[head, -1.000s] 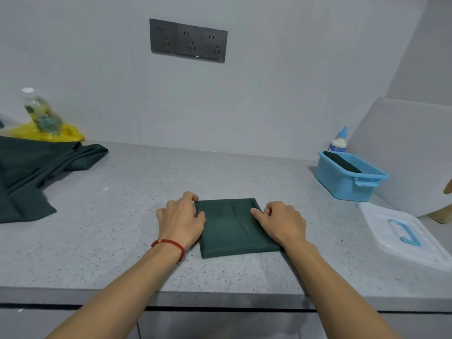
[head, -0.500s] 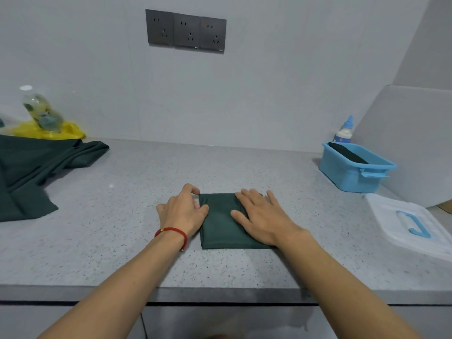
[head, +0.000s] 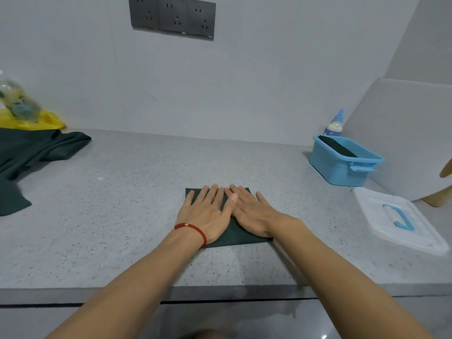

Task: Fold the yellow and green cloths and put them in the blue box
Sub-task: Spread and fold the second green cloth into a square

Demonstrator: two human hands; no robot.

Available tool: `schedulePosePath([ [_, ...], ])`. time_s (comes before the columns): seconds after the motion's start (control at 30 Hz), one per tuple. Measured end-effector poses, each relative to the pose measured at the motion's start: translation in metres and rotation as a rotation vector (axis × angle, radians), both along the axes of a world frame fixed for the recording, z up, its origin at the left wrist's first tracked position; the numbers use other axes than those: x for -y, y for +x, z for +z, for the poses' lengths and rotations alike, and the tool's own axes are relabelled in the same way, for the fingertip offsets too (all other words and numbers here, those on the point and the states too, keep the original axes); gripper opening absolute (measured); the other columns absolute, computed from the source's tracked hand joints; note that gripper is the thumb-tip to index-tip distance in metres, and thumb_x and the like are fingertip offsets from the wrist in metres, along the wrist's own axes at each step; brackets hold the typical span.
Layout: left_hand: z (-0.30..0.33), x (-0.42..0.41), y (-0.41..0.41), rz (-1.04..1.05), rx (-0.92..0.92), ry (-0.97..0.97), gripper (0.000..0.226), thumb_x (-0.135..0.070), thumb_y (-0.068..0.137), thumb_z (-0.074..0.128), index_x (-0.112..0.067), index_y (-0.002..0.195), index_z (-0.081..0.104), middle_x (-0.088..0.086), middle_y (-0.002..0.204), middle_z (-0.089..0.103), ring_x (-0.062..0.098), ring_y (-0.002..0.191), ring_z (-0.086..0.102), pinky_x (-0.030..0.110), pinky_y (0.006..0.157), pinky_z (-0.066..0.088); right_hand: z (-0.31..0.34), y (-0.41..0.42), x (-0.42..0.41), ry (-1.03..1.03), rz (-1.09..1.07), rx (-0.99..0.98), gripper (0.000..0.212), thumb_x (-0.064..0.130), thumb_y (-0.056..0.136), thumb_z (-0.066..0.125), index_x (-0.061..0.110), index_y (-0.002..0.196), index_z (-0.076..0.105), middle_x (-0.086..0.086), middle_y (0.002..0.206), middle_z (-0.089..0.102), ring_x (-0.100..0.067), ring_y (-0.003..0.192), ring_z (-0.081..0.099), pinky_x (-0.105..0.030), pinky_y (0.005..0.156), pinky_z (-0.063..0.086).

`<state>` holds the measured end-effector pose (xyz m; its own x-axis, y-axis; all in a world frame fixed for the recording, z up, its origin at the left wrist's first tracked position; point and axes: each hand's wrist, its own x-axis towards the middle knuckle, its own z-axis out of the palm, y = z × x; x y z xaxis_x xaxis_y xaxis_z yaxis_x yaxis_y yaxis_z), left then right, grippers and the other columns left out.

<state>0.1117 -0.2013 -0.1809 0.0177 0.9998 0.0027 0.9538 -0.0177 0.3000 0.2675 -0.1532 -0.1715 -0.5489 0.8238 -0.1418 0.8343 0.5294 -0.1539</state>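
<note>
A pale grey wall is running behind a speckled grey desk [head: 127,204], and a dark triple socket panel [head: 172,17] is sitting high on that wall. At the right a light grey panel [head: 401,133] is leaning at an angle, closing off that corner. The desk's front edge is showing a dark seam below it.

Near the middle of the desk, a folded green cloth [head: 238,237] is lying flat. The left hand [head: 208,214], with a red cord bracelet [head: 193,230] on its wrist, is pressing down on it with fingers straight and spread, so its grip is wide and holding nothing. The right hand [head: 252,211] is lying flat beside it on the same cloth, fingers also straight, grip wide; the left thumb is touching the right hand's fingers.

Well apart to the right, the blue box [head: 342,165] is standing near the leaning panel, with something dark lying inside it. A small bottle with a blue cap [head: 334,124] is standing just behind the box. A clear lid with a blue handle [head: 398,218] is lying flat in front of the box.

At the far left, a loose dark green cloth [head: 36,152] is lying rumpled on the desk. Behind it, a yellow cloth [head: 46,121] is bunched against the wall, with a clear plastic bottle [head: 18,102] tilting on top of it.
</note>
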Motion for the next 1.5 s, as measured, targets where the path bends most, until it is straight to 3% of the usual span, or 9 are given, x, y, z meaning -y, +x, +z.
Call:
schedulePosePath([
  [0.43,-0.001,-0.005,-0.041,-0.021,-0.252,-0.039,0.067,-0.060,0.100,-0.005,-0.032,0.161,-0.008,-0.014,0.168,-0.010,0.008,0.154,-0.012,0.059,0.116,-0.024,-0.009,0.023,-0.002,0.048,-0.169,-0.012,0.070,0.061,0.103,0.008,0.028,0.162,-0.009,0.015,0.168,-0.015,-0.004,0.154,-0.014,-0.050,0.125,-0.012],
  [0.63,0.006,-0.004,-0.064,-0.082,-0.231,-0.139,0.063,-0.057,0.104,0.001,-0.032,0.160,-0.014,-0.015,0.167,-0.015,0.010,0.154,-0.013,0.060,0.118,-0.019,-0.011,0.023,0.002,0.040,-0.191,-0.065,0.067,0.059,0.103,0.007,0.031,0.162,-0.008,0.017,0.168,-0.015,-0.005,0.154,-0.014,-0.051,0.124,-0.014],
  [0.77,0.040,-0.024,-0.075,-0.131,-0.134,-0.242,0.071,-0.060,0.101,0.041,-0.027,0.160,0.019,-0.004,0.166,0.017,0.021,0.151,0.019,0.054,0.123,0.016,-0.013,0.025,0.002,0.063,-0.192,-0.085,0.068,0.062,0.102,0.007,0.033,0.162,-0.007,0.018,0.168,-0.014,-0.004,0.154,-0.014,-0.051,0.124,-0.013],
  [0.87,0.066,-0.042,-0.073,-0.090,-0.163,-0.274,0.071,-0.059,0.085,0.071,-0.022,0.141,0.048,0.004,0.137,0.048,0.025,0.123,0.050,0.044,0.107,0.045,-0.015,0.026,0.001,0.079,-0.194,-0.093,0.068,0.063,0.102,0.007,0.034,0.162,-0.007,0.018,0.168,-0.014,-0.003,0.154,-0.014,-0.050,0.124,-0.013],
  [1.07,0.065,-0.042,-0.076,-0.040,0.367,-0.266,0.059,-0.025,0.071,0.092,-0.023,0.110,0.049,0.005,0.104,0.067,0.021,0.093,0.065,0.044,0.086,0.057,-0.015,0.026,0.000,0.103,-0.221,-0.113,0.070,0.067,0.099,0.009,0.038,0.162,-0.002,0.014,0.170,-0.007,-0.010,0.156,-0.010,-0.049,0.126,-0.010],
  [1.17,0.048,-0.030,-0.070,0.002,0.726,-0.153,0.060,-0.012,0.075,0.087,-0.022,0.115,0.044,0.012,0.104,0.069,0.026,0.091,0.070,0.041,0.081,0.060,-0.017,0.027,0.001,0.117,-0.236,-0.117,0.071,0.068,0.098,0.010,0.040,0.162,-0.001,0.013,0.170,-0.005,-0.010,0.156,-0.008,-0.048,0.126,-0.008],
  [1.33,0.020,-0.022,-0.051,0.096,1.009,0.067,0.061,-0.001,0.085,0.073,-0.028,0.132,0.043,0.004,0.104,0.071,0.018,0.090,0.072,0.032,0.074,0.060,-0.021,0.026,0.003,0.132,-0.261,-0.198,0.076,0.068,0.097,0.018,0.037,0.162,-0.008,0.010,0.171,0.005,-0.009,0.157,0.001,-0.046,0.127,-0.004],
  [1.43,0.021,-0.032,-0.046,0.015,1.153,0.147,0.064,0.003,0.090,0.067,-0.029,0.141,0.044,0.001,0.113,0.070,0.013,0.096,0.072,0.029,0.081,0.060,-0.006,0.024,-0.005,-0.078,-0.363,-0.548,0.103,0.067,0.086,0.051,0.031,0.161,-0.010,0.018,0.160,0.035,-0.015,0.150,0.031,-0.047,0.126,0.015],
  [1.5,0.029,-0.044,-0.051,-0.094,1.209,0.202,0.065,0.007,0.093,0.065,-0.028,0.144,0.045,0.000,0.120,0.068,0.012,0.105,0.070,0.027,0.087,0.058,0.011,0.029,-0.021,-0.278,-0.476,-0.912,0.119,0.061,0.072,0.073,0.032,0.162,0.000,0.034,0.122,0.062,-0.005,0.117,0.064,-0.040,0.102,0.045],
])
